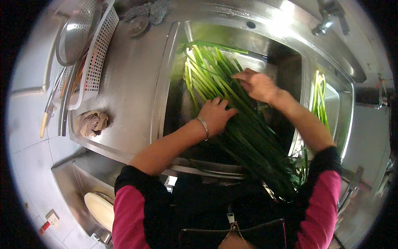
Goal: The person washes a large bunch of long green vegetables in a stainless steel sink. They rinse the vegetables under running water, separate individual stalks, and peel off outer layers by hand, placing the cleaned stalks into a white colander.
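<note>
A large bunch of scallions [245,133] lies slantwise across a stainless steel sink basin [285,63]. Its pale stalk ends point to the far left, and the dark leaves hang over the front edge near my body. My left hand [216,115], with a bangle at the wrist, lies over the middle of the stalks, fingers curled on them and thumb out to the right. On the bunch's right side is my right hand [256,84], slightly blurred, with thumb and fingertips close together at the leaves. Whether a strand is between them is unclear.
More scallions [319,99] lie in a white perforated basket [332,102] in the right basin. A faucet [326,26] stands at the back right. On the left drainboard [133,84] are a brown crumpled lump [91,123], a white basket [99,53], a strainer [76,37] and metal scourers [152,12].
</note>
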### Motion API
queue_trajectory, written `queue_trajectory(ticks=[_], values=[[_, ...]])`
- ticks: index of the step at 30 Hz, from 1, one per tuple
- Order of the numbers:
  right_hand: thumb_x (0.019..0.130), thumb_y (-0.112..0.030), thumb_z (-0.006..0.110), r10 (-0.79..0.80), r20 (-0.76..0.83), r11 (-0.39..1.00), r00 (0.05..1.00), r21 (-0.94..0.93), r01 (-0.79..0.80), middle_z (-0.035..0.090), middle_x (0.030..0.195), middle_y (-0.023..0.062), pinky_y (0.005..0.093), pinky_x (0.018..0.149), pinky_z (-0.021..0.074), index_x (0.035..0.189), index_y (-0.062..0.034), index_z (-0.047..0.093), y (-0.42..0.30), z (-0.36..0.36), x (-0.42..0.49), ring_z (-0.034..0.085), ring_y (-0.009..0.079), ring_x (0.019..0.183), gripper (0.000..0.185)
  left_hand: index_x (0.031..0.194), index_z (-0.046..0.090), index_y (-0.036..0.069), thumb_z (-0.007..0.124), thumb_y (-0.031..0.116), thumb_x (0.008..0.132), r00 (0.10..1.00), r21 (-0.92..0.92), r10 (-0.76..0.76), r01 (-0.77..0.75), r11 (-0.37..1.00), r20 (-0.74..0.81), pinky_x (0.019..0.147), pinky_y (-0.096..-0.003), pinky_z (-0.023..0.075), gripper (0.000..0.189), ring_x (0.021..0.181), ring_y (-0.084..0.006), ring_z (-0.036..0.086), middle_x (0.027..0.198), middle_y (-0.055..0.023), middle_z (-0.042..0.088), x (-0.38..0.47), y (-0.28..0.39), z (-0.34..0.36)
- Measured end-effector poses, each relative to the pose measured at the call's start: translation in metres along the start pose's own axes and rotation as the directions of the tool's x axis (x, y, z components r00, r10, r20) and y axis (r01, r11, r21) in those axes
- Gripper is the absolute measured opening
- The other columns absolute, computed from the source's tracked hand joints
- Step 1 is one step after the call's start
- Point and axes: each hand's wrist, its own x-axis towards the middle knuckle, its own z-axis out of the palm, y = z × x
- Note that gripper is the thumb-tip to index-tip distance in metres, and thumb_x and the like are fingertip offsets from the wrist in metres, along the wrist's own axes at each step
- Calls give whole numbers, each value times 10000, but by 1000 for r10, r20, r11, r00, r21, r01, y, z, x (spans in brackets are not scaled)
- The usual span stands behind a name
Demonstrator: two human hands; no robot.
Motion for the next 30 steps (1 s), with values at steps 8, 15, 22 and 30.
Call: queue_trajectory(ticks=[8, 15, 22, 30], values=[[942, -276, 545, 43, 140, 918, 989, -396, 16, 416, 1485, 61, 508, 1110, 273, 1451, -382, 378, 32, 46, 35, 388, 255, 1375, 546, 1144, 641, 160, 577, 186, 824, 988, -44, -33, 40, 998, 153, 834, -472, 504, 327, 1068, -364, 577, 1104, -174, 616, -25, -3, 1], [813, -200, 612, 329, -5, 750, 944, -606, -265, 449, 1327, 121, 555, 1009, 337, 1298, -202, 544, 63, 102, 19, 425, 296, 1271, 489, 1124, 656, 157, 589, 185, 799, 966, -51, -3, 17, 999, 260, 802, -475, 520, 334, 1013, -376, 606, 1069, -182, 634, -7, -2, -5], [807, -177, 620, 334, -172, 737, 927, -566, -370, 526, 1226, 67, 535, 984, 331, 1376, -235, 478, 31, 49, 25, 465, 259, 1233, 589, 1074, 671, 149, 585, 185, 798, 972, -66, -9, 25, 997, 233, 780, -464, 525, 292, 959, -371, 624, 1000, -170, 651, -13, -2, -8], [908, -274, 536, 428, 85, 867, 900, -318, -383, 682, 1030, 166, 474, 787, 503, 1309, -112, 486, 23, 61, 44, 670, 348, 920, 436, 1052, 685, 181, 607, 167, 775, 977, -72, -48, 65, 995, 209, 785, -461, 526, 289, 939, -338, 635, 975, -126, 658, -10, -6, -2]])
